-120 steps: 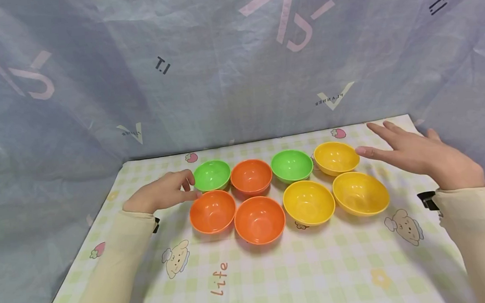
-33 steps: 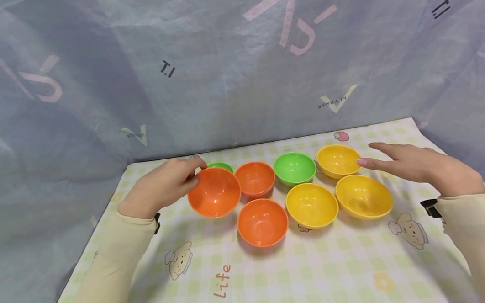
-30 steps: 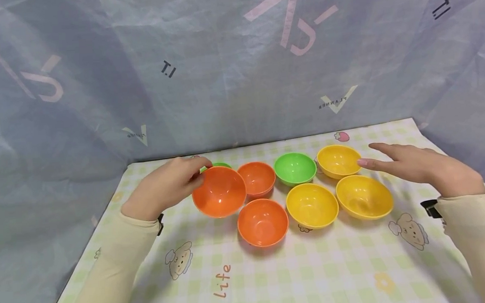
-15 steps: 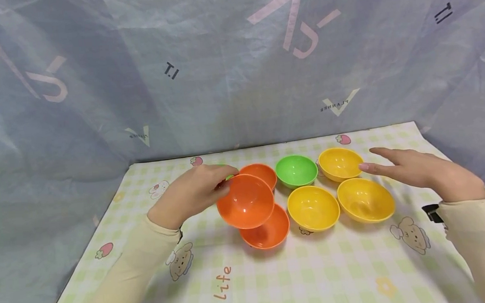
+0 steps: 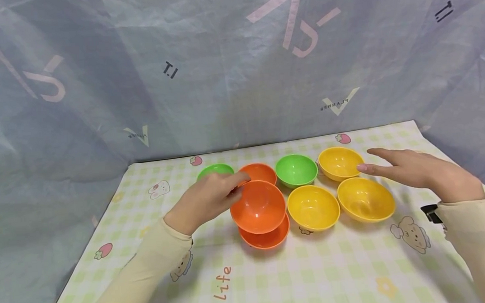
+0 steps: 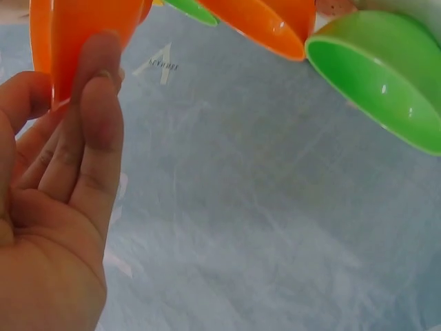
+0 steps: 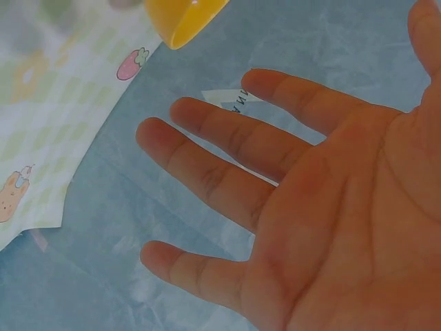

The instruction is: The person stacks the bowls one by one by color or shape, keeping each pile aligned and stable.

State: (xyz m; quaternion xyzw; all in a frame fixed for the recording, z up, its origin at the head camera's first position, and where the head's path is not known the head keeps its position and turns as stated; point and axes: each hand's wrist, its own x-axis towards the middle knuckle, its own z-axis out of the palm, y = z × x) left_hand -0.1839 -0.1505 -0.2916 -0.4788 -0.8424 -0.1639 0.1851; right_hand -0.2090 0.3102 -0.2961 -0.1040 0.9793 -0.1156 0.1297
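Note:
My left hand [image 5: 210,200] pinches the left rim of an orange bowl [image 5: 258,208], thumb on one side and fingers on the other, as the left wrist view shows. This bowl overlaps the front orange bowl [image 5: 267,239], hiding most of it except its near rim and side. Behind them stands another orange bowl [image 5: 259,172]. My right hand [image 5: 420,172] is held with its fingers spread and straight, holding nothing. Its thumb tip overlaps the edge of the back yellow bowl [image 5: 337,162] in the head view. In the right wrist view the palm [image 7: 331,200] is bare.
One green bowl [image 5: 214,170] stands back left, partly behind the left hand. Another green bowl [image 5: 296,169] sits back centre. Two more yellow bowls, one in the middle [image 5: 313,207] and one at right [image 5: 366,200], stand in front. The checked tablecloth [image 5: 315,276] meets a grey-blue curtain [image 5: 222,79].
The left hand has taken the front-left orange bowl from its place, lifted it and carried it right, over the other front orange bowl. The right hand has dipped slightly, its fingers still spread.

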